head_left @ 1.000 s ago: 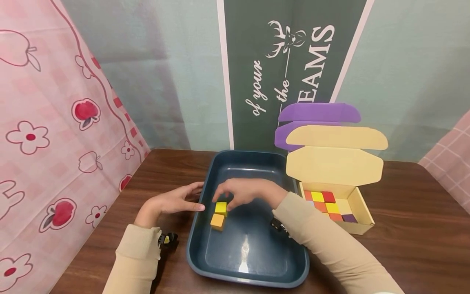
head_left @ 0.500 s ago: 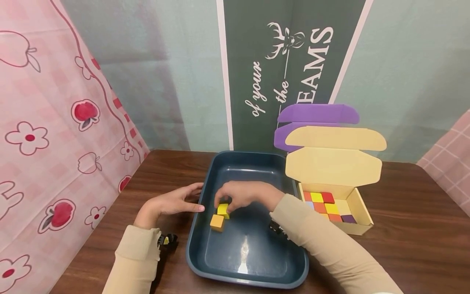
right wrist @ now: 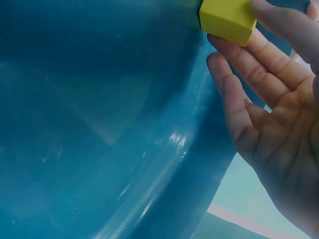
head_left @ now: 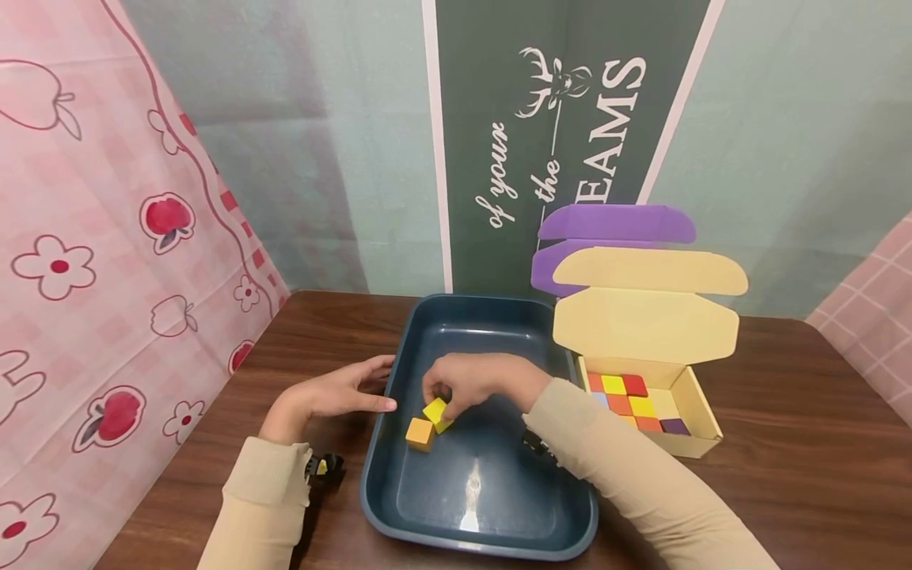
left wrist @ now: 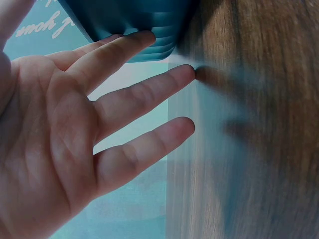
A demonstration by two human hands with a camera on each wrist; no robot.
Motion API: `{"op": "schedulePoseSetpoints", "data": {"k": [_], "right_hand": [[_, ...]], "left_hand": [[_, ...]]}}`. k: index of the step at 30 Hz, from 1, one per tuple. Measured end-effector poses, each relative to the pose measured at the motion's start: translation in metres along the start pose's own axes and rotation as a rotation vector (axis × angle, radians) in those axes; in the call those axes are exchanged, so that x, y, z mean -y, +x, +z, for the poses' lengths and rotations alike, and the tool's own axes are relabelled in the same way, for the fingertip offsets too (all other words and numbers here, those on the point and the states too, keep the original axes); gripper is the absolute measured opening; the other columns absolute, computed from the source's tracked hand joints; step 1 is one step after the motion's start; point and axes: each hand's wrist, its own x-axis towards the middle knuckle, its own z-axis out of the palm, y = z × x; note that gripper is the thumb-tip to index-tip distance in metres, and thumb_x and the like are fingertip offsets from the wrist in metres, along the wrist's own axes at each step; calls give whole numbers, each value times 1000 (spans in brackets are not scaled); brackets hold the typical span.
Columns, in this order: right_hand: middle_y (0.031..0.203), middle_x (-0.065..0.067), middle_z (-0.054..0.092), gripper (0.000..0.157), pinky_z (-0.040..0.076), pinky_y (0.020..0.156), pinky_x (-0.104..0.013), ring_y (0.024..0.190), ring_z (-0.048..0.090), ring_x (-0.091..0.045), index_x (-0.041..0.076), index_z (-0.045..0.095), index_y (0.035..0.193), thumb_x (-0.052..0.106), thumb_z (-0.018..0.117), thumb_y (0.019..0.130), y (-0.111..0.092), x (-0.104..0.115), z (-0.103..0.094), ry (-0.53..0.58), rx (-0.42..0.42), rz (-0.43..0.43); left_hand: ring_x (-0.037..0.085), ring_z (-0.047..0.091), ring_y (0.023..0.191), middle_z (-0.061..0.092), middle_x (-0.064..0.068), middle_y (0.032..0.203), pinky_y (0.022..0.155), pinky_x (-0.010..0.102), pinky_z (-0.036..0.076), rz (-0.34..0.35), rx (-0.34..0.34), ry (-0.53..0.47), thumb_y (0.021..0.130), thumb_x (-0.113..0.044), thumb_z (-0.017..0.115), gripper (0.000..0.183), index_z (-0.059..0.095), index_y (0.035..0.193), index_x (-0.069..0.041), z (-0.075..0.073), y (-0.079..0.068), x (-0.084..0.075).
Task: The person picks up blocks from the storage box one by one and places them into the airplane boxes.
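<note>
Inside the dark blue tray (head_left: 499, 475), my right hand (head_left: 473, 380) pinches a yellow cube (head_left: 437, 412) between thumb and fingers. The right wrist view shows the yellow cube (right wrist: 228, 20) held at the fingertips, tilted. Just in front of it an orange-yellow cube (head_left: 420, 434) sits on the tray floor. My left hand (head_left: 349, 388) is at the tray's left side with fingers spread and the thumb along the rim. In the left wrist view the left hand (left wrist: 84, 114) has straight fingers, with fingertips right at the tray's outer wall (left wrist: 154, 47).
To the tray's right stands an open cream box (head_left: 701, 412) with several coloured cubes (head_left: 627, 404) in its bottom and its lid raised. Behind it rises a purple box lid (head_left: 616, 222). All stand on a dark wooden table (head_left: 777, 443), with a printed curtain (head_left: 342, 158) behind.
My right thumb and fingers have closed on the yellow cube, which has turned and shifted slightly right and toward me. The left hand has stayed in place.
</note>
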Motion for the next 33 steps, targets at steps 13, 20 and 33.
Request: {"op": "schedulePoseSetpoints", "data": {"k": [13, 20, 33], "right_hand": [[93, 8, 68, 13, 55, 78, -21, 82, 63, -9, 18, 70, 96, 17, 76, 86, -18, -1, -17, 48, -99, -53], [96, 6, 69, 17, 57, 82, -27, 94, 67, -21, 15, 70, 101, 17, 74, 85, -39, -2, -29, 57, -186, -84], [96, 9, 68, 19, 58, 85, -29, 88, 62, -11, 18, 70, 103, 15, 74, 85, -127, -18, -32, 75, -454, -66]], "left_hand": [[46, 30, 146, 34, 22, 158, 115, 61, 33, -11, -11, 12, 94, -30, 68, 82, 21, 156, -5, 0, 0, 1], [46, 30, 147, 33, 23, 159, 116, 61, 32, -9, -14, 14, 94, -30, 69, 83, 21, 156, -4, 1, 0, -1], [46, 28, 147, 32, 23, 159, 117, 63, 29, -4, -12, 4, 93, -30, 70, 85, 20, 157, -3, 1, -1, -2]]}}
